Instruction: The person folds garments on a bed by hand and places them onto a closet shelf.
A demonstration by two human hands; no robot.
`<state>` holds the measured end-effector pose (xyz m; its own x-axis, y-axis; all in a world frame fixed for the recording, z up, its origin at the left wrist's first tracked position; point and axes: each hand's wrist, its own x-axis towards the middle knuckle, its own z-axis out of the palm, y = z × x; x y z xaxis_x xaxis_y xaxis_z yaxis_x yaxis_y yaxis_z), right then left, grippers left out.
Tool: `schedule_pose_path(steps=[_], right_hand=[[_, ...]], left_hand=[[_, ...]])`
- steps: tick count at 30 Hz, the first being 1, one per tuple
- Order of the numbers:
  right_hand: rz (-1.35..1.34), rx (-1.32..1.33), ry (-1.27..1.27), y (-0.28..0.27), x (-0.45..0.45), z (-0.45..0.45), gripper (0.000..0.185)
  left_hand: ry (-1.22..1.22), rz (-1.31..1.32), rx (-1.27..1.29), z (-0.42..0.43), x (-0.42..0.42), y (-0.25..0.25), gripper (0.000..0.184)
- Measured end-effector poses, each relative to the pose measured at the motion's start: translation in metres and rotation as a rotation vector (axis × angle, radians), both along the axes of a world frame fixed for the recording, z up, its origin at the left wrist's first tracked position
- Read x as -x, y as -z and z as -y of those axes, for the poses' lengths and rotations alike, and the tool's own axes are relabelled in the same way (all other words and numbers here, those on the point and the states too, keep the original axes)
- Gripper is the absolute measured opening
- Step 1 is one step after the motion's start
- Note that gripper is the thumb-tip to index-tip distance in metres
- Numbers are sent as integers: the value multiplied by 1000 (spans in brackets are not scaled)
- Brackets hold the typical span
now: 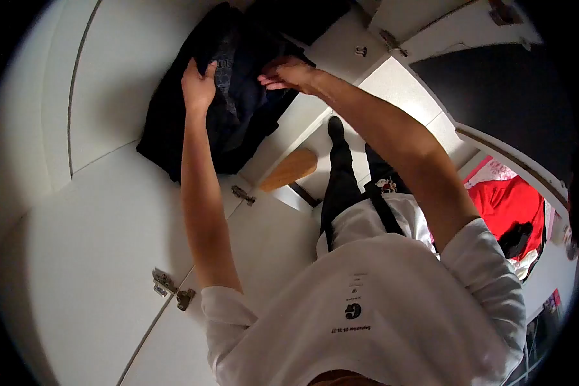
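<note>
A dark garment (228,125) with a faint lettered print lies bunched in the white cabinet corner at the upper middle. My left hand (198,83) is at its left part, thumb apart from the forefinger, with a bit of the dark cloth between them; the other fingertips are hidden. Over the right side of the garment is my right hand (286,74), its fingers stretched out towards the left and nothing visibly gripped. More black cloth (296,19) lies behind, at the top.
White panels with metal hinges (165,283) surround the garment. A wooden oval piece (291,168) is near my legs. At the right, red clothing (508,209) and a small black item lie in an open compartment below a dark panel (502,103).
</note>
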<state>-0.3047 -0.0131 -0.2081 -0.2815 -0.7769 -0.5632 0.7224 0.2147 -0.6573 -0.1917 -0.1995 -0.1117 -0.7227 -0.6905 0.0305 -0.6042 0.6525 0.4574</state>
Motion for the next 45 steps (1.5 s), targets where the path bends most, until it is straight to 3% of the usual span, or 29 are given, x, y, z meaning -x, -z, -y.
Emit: schedule_pose_path(steps=[1,5,6,9,10,11,15,18,21,23,28,31,35,38,39,41,43,45], right_hand=[[29,11,4,2,-9,8,26],[-41,-40,-78,15,-50,48,33],[-84,-70,-127,8,-58,55,45],[-444,-206,-246,3,-72,78,62],[-500,-250,-269,12,-78,91,68],[-459,-298,-265,32,-88,107,73],[-224,-239,-428,3,-91,109,88],[-159,-187,-443,-8,-95,110,88],[-634,-298,-354,-16,-108,116,80],[-612,-211,-330,-22,-112,118,77],[-650,-39,-340,-52,-114,106,76],[-626,116,-287,-57,-115,105,76],[-409,110,-203,-96,-102,78,76],[-237,66,-179,-118,-84,61,75],[-289,-92,-62,-96,-89,67,71],[-356,-163,-145,-80,-73,59,84],[-573,-286,-275,15,-51,63,70],[-841,-343,-53,10,-48,48,58]], left_hand=[[2,-8,37,4,-3,1,62],[-22,-172,-267,12,-19,-32,54],[-119,-168,-230,14,-23,-36,50],[-135,-438,-457,32,-43,-29,46],[-270,-426,-427,21,-42,-44,45],[-307,-495,-484,21,-48,-50,47],[-375,-743,-630,30,-79,-71,54],[-548,-873,-626,20,-95,-112,60],[-564,-936,-562,15,-110,-142,66],[-442,-979,-543,20,-127,-150,69],[-560,-936,-495,32,-156,-165,70],[-528,-1028,-589,47,-177,-161,68],[-461,-1217,-734,48,-209,-163,66],[-461,-1203,-668,48,-219,-170,63],[-489,-1175,-636,50,-223,-170,62],[-544,-1119,-571,57,-228,-165,60],[-620,-1121,-500,42,-213,-171,57],[-643,-1122,-470,27,-191,-173,55]])
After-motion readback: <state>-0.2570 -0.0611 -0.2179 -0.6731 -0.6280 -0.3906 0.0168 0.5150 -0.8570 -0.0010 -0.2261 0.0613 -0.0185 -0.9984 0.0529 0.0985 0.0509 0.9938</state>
